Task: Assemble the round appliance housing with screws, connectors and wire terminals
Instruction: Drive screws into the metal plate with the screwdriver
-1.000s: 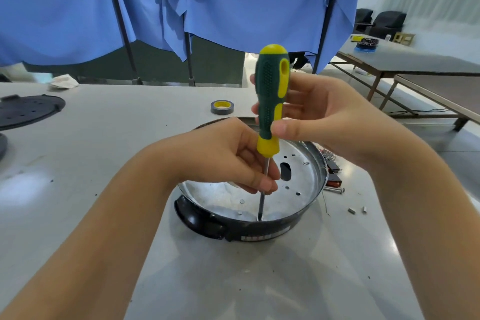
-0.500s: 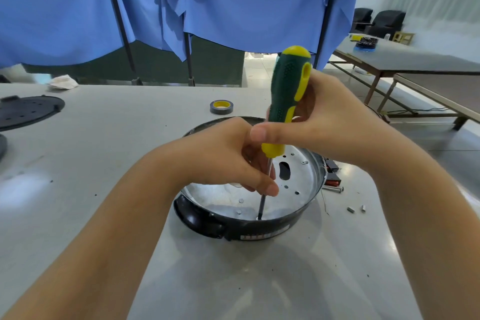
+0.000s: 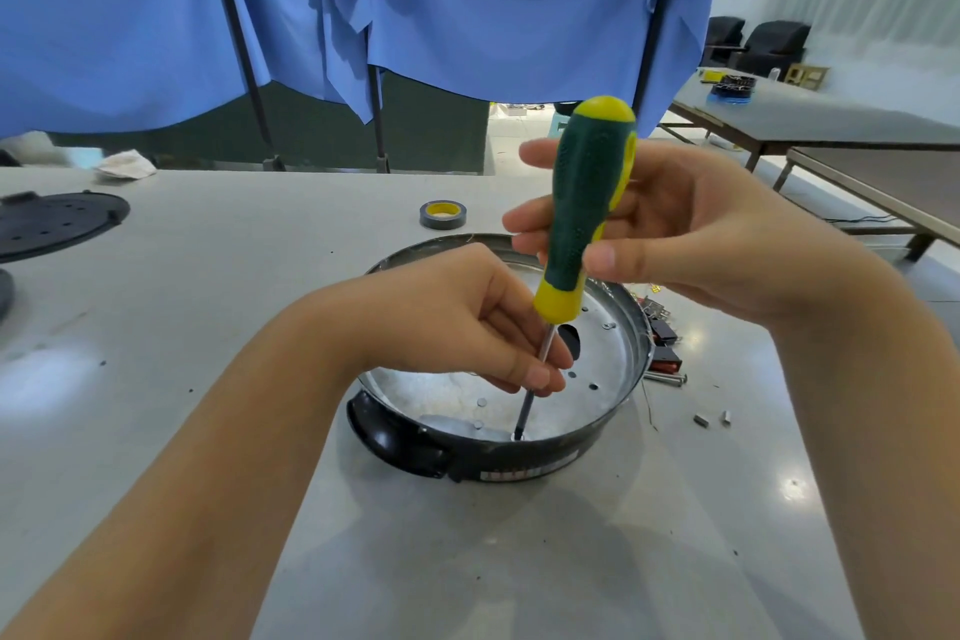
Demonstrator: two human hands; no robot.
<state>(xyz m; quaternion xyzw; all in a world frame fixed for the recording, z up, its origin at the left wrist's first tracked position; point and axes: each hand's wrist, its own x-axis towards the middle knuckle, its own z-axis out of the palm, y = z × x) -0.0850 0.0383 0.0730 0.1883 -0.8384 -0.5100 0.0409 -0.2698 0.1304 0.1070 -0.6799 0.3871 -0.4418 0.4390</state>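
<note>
Since half a second ago we note the right hand [image 3: 691,234] has re-gripped the screwdriver [image 3: 584,218]: fingers now show past the left of the handle, thumb across its front, and the handle leans slightly less to the right. Our right fingers are clamped round the textured green and yellow handle. Our left hand [image 3: 457,317] pinches the thin steel shaft between fingertips, closed on it. Long axis runs near vertical, top tilted right, tip pointing down onto a screw at the near inner edge of the round housing [image 3: 618,369]. Housing: shiny perforated metal pan in a black plastic rim, resting on the grey table [image 3: 208,327]. Loose screws [image 3: 665,378] lie just right of it; a tape roll [image 3: 442,215] lies beyond.
</note>
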